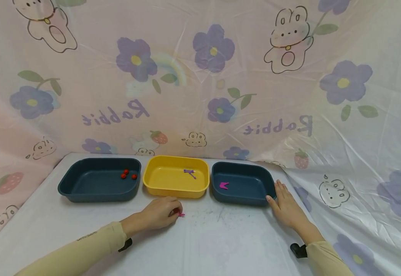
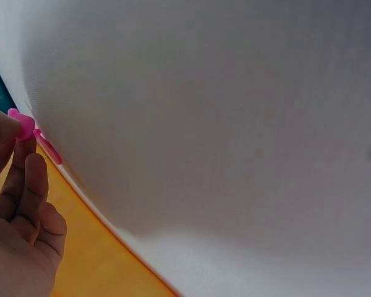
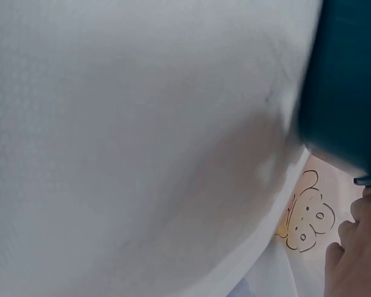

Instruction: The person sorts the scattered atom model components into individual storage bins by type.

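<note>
My left hand [image 1: 161, 213] is low over the white table in front of the yellow tray [image 1: 176, 188]. Between thumb and finger it pinches a small pink piece [image 2: 25, 125], a bright plastic bit whose kind I cannot tell. A longer pink part [image 2: 49, 149] shows just beyond those fingertips. At the right-hand dark blue tray [image 1: 241, 200], my right hand [image 1: 288, 209] rests along the outer right side, fingers extended and thumb at the front corner. Inside that tray lies a magenta notched piece [image 1: 223, 186].
Several purple stick-like pieces [image 1: 189, 172] lie in the yellow tray. The left dark blue tray [image 1: 98, 197] holds 3 small red pieces [image 1: 124, 176] near its right end. All three trays stand in a row at the back, before a printed rabbit-and-flower curtain [image 1: 179, 103].
</note>
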Tool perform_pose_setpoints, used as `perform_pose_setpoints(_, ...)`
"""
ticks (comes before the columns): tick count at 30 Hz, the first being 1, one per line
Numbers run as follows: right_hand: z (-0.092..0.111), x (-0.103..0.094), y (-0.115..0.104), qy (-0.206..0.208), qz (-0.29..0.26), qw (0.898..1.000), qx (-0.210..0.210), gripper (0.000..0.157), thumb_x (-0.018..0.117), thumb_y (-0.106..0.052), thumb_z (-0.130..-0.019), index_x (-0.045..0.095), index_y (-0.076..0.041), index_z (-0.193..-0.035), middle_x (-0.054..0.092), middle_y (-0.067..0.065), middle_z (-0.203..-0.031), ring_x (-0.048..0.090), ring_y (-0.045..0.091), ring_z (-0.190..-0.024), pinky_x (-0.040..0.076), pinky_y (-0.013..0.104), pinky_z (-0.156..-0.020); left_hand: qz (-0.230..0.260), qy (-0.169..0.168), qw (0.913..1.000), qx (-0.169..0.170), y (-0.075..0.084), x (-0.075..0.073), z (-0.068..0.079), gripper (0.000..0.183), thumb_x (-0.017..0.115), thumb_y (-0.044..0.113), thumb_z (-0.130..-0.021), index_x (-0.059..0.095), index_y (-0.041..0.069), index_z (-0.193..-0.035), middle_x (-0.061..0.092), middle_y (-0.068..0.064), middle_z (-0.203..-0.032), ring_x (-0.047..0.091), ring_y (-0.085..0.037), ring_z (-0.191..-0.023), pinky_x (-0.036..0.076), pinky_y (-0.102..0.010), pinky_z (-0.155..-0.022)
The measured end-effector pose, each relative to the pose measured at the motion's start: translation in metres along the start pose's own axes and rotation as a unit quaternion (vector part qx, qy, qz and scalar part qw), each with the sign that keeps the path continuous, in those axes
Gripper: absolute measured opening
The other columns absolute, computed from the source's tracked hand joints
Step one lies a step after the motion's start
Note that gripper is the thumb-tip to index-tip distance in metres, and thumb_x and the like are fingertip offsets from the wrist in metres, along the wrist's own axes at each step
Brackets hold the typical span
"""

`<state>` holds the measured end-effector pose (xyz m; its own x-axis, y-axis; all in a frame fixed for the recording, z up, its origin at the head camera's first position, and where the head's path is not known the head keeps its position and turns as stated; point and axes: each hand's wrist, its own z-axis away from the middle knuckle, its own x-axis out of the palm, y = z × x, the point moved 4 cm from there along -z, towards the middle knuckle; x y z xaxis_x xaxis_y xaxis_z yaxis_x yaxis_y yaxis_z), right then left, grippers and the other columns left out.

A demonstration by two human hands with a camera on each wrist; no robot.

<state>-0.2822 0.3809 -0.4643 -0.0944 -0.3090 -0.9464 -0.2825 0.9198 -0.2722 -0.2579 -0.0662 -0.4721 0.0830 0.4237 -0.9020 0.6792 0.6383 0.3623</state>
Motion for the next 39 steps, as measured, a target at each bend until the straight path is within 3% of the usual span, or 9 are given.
perform_pose_setpoints(7, 0.000, 0.000, 0.000, -0.004, 0.000, 1.000, 0.002, 0.079, 0.043, -0.043, -0.112, 0.018, 0.017, -0.158, 0.015, 0.037, -0.166, 0.014, 0.057, -0.152, 0.021, 0.071, -0.119, 0.013, 0.016, 0.9998, 0.007, 0.002, -0.003, -0.002, 0.011, 0.079, 0.012, -0.091, 0.072, 0.019, -0.095, 0.061, 0.010, -0.088, 0.052, -0.005, -0.077, 0.046, -0.021, -0.065)
perform_pose_setpoints(15, 0.000, -0.001, -0.001, -0.004, -0.001, 1.000, 0.004, 0.079, 0.042, -0.043, -0.112, 0.018, 0.017, -0.157, 0.016, 0.037, -0.165, 0.014, 0.057, -0.152, 0.021, 0.071, -0.119, 0.057, 0.022, 0.9981, -0.012, 0.005, -0.007, -0.015, 0.011, 0.075, 0.015, -0.095, 0.071, 0.023, -0.102, 0.062, 0.013, -0.092, 0.060, -0.013, -0.083, 0.051, -0.021, -0.071)
perform_pose_setpoints(28, -0.001, 0.001, 0.000, -0.009, -0.007, 1.000, 0.010, 0.081, 0.041, -0.045, -0.112, 0.013, 0.014, -0.160, 0.013, 0.036, -0.167, 0.011, 0.056, -0.153, 0.020, 0.070, -0.120, 0.155, 0.095, 0.9834, -0.007, 0.021, -0.022, -0.050, 0.012, 0.075, 0.010, -0.096, 0.072, 0.016, -0.106, 0.066, 0.009, -0.099, 0.059, -0.009, -0.087, 0.056, -0.024, -0.078)
perform_pose_setpoints(39, 0.000, -0.001, -0.001, -0.012, -0.008, 1.000, 0.013, 0.081, 0.042, -0.045, -0.112, 0.014, 0.015, -0.159, 0.012, 0.036, -0.167, 0.012, 0.057, -0.153, 0.020, 0.071, -0.119, 0.209, 0.117, 0.9709, 0.003, 0.035, -0.020, -0.086, 0.010, 0.074, 0.012, -0.098, 0.073, 0.015, -0.107, 0.067, 0.007, -0.099, 0.060, -0.013, -0.090, 0.059, -0.040, -0.082)
